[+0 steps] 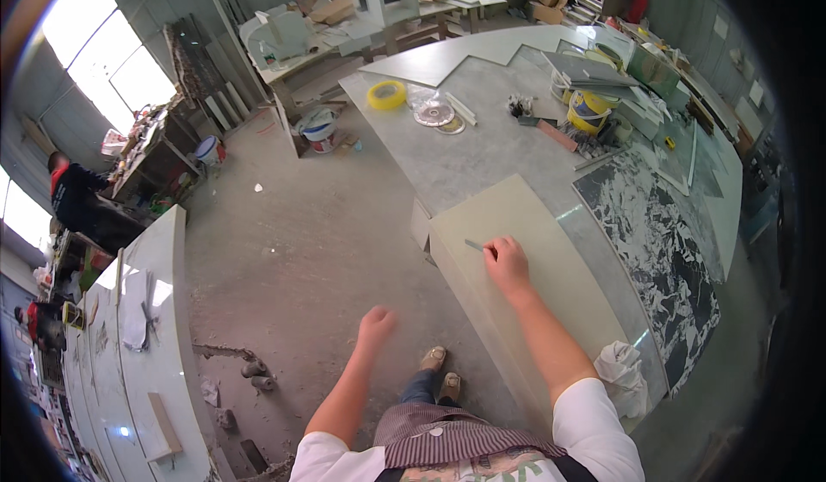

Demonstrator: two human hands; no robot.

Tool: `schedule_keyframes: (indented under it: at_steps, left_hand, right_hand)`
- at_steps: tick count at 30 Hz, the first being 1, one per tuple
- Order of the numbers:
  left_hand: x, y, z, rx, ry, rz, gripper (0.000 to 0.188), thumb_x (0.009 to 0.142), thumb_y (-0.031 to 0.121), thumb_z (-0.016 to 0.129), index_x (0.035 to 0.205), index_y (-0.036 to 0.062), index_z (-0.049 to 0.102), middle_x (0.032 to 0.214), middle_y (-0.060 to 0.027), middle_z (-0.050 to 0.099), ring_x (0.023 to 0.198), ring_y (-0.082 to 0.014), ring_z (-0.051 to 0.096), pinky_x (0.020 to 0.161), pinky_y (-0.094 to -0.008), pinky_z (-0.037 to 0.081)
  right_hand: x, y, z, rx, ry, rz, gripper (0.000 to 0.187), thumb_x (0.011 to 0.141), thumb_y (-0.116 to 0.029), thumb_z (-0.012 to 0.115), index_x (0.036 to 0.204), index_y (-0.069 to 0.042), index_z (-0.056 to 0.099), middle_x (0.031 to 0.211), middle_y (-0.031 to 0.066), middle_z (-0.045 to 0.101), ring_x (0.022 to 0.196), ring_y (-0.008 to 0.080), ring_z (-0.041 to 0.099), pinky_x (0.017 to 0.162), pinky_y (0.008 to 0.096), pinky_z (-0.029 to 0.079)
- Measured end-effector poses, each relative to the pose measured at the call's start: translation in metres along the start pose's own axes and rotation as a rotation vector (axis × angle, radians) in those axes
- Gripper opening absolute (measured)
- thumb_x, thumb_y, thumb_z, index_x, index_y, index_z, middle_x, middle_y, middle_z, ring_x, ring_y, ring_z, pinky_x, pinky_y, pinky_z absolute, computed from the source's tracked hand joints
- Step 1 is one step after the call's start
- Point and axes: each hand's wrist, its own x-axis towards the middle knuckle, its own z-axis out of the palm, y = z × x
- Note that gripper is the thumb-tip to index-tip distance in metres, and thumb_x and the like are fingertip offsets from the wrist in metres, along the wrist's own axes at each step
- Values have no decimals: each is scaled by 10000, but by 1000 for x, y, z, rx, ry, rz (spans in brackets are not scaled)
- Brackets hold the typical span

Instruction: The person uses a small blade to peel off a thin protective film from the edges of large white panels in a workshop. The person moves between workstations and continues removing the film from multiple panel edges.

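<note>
My right hand is closed round a small, thin grey strip like a blade, whose end sticks out to the left of the fingers. It is over the cream-coloured slab, near its left edge. The slab lies on a larger grey worktop. My left hand, slightly blurred, hangs in the air left of the slab. Its fingers look curled in, and I see nothing in them. On the slab's near right corner rests a crumpled white cloth.
Right of the slab lies a black-and-white patterned panel. Farther back are yellow tape, round discs and a yellow bucket. A white-topped bench stands at left. Beyond it, a person works at another bench.
</note>
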Motion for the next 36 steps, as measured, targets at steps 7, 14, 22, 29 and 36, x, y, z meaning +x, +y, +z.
schedule_keyframes:
  at_steps: [7,14,22,29,36]
  left_hand:
    - [83,81,74,-278,-52,56,182,969,206,638,952,25,638,733,6,597,631,-75,517,568,-233,412]
    - [134,112,88,-378,-69,81,201,977,234,642,965,33,649,762,17,614,652,-58,513,585,-222,416]
    - [152,117,84,-184,-120,184,202,967,240,659,905,47,667,764,33,632,669,-41,511,603,-218,422]
    - [157,119,81,-211,-204,173,155,952,193,676,902,46,663,748,47,609,672,-34,513,593,-215,419]
    - [152,120,81,-24,-149,385,127,942,120,675,867,23,641,729,61,551,671,-23,464,586,-215,398]
  right_hand:
    - [45,-15,30,77,-92,69,55,819,-87,715,870,-79,698,872,88,658,861,302,630,766,416,526]
    - [72,-42,46,117,-178,-18,41,828,-39,710,868,-49,711,848,61,640,736,204,610,650,333,511]
    - [86,-47,52,183,-212,-21,47,824,-14,706,866,-33,710,844,62,633,748,205,607,639,330,508]
    - [88,-47,54,148,-215,-48,61,812,-16,714,867,-43,710,846,70,644,783,236,614,670,356,512]
    - [86,-49,52,146,-225,-9,73,801,-30,721,865,-64,712,859,72,657,844,276,627,734,391,522]
